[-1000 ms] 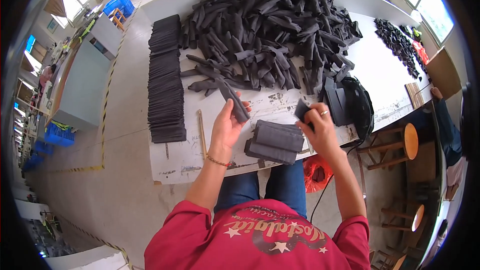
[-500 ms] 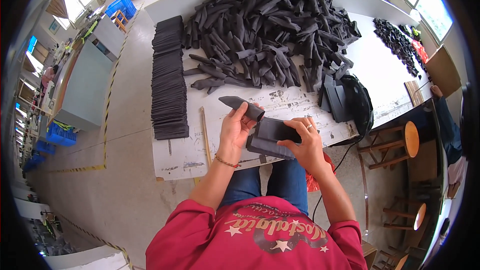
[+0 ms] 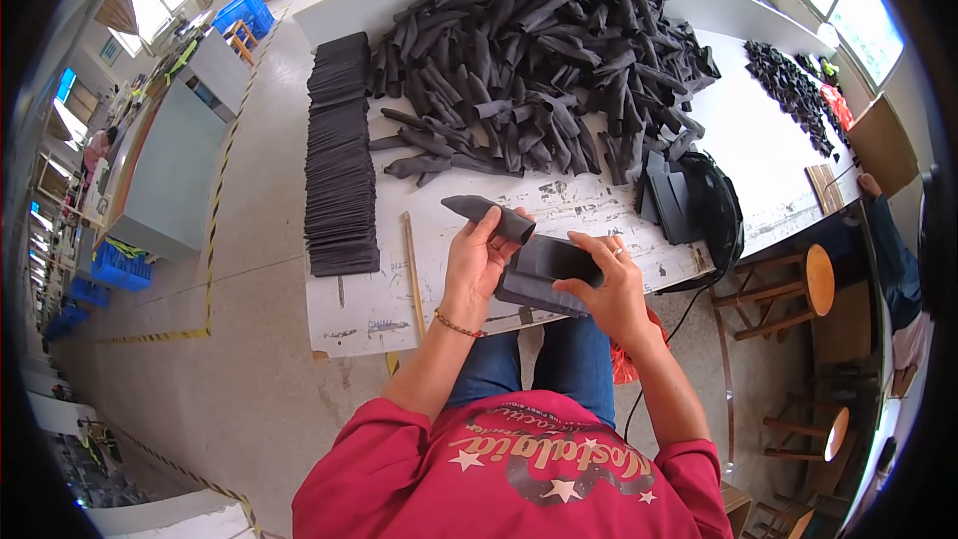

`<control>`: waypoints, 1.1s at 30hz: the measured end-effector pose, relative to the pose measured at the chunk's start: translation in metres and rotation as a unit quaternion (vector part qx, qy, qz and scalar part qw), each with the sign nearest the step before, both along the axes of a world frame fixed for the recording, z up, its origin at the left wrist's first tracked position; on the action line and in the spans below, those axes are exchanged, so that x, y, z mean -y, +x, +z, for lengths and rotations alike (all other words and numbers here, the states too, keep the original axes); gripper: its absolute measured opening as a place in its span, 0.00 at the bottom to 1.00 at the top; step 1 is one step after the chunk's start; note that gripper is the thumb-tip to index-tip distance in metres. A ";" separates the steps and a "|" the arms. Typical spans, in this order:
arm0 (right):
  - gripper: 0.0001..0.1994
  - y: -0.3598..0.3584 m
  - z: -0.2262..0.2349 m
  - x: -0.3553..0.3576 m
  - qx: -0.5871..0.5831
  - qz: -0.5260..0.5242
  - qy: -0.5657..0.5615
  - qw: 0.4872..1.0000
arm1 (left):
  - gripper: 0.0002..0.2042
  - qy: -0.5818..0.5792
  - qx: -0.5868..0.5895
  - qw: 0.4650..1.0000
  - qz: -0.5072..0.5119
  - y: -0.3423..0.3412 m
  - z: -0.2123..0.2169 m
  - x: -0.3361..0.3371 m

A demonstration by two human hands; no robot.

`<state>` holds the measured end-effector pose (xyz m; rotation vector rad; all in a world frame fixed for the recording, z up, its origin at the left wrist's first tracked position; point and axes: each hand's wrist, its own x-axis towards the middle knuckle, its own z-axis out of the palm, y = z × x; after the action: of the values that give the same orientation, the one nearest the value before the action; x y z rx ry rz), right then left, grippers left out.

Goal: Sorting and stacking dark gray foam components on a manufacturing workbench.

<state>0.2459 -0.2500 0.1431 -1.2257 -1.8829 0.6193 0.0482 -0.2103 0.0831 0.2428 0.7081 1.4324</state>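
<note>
My left hand [image 3: 477,265] grips a rolled dark grey fabric piece [image 3: 489,215] just above the white table's near edge [image 3: 399,314]. My right hand [image 3: 609,284] presses a flat dark piece [image 3: 559,260] onto a small stack of flat pieces [image 3: 529,289] lying at that edge, between the two hands. A big heap of curled dark pieces [image 3: 539,60] covers the table's far half. Both hands stay close together over the stack.
A long row of stacked flat dark pieces [image 3: 339,150] runs along the table's left side. A wooden stick [image 3: 412,260] lies beside it. Upright dark pieces and a black round object [image 3: 699,205] sit right. Small black parts [image 3: 793,90] lie far right; stools [image 3: 798,284] stand nearby.
My left hand took a rolled piece from the heap and brought it back to the stack. My right hand came down from the right with a flat piece onto the stack.
</note>
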 end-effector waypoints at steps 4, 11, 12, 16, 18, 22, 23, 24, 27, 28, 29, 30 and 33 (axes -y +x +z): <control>0.23 0.000 -0.003 0.000 0.004 0.013 0.018 1.000 | 0.13 0.003 -0.002 1.000 -0.001 0.000 0.001 0.000; 0.17 -0.002 -0.011 -0.003 0.027 -0.010 0.093 0.995 | 0.12 0.004 -0.012 1.000 -0.003 0.003 0.006 0.005; 0.17 -0.002 -0.012 -0.003 0.028 -0.010 0.093 0.995 | 0.12 0.009 -0.014 1.000 -0.009 0.003 0.005 0.005; 0.13 -0.004 -0.014 -0.005 0.075 -0.033 0.168 0.982 | 0.11 0.003 -0.027 0.999 -0.028 0.006 0.011 0.008; 0.12 -0.004 -0.013 -0.005 0.089 -0.040 0.191 0.977 | 0.11 0.010 -0.022 0.999 -0.032 0.007 0.010 0.009; 0.14 -0.008 -0.009 -0.004 0.131 -0.061 0.240 0.960 | 0.12 0.030 -0.016 0.999 -0.027 0.011 0.011 0.014; 0.14 -0.009 -0.008 -0.004 0.144 -0.068 0.259 0.953 | 0.12 0.031 -0.015 0.999 -0.027 0.013 0.013 0.016; 0.14 -0.010 -0.008 -0.003 0.144 -0.067 0.259 0.953 | 0.12 0.035 -0.038 0.999 -0.015 0.016 0.015 0.018; 0.17 -0.012 -0.009 -0.003 0.164 -0.077 0.281 0.943 | 0.11 0.049 -0.078 0.996 0.010 0.024 0.024 0.022; 0.17 -0.013 -0.009 -0.003 0.166 -0.081 0.283 0.941 | 0.11 0.058 -0.098 0.993 0.022 0.025 0.026 0.022; 0.17 -0.014 -0.008 -0.003 0.167 -0.085 0.285 0.940 | 0.11 0.058 -0.098 0.993 0.023 0.024 0.028 0.023; 0.17 -0.014 -0.006 -0.003 0.166 -0.084 0.285 0.940 | 0.11 0.060 -0.098 0.993 0.013 0.021 0.030 0.022; 0.17 -0.012 -0.001 -0.005 0.144 -0.071 0.265 0.951 | 0.11 0.064 -0.084 0.994 -0.018 0.009 0.030 0.016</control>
<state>0.2343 -0.2447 0.1426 -1.1130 -1.9945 -0.1552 0.0571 -0.2263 0.1136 0.4781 0.7451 1.4348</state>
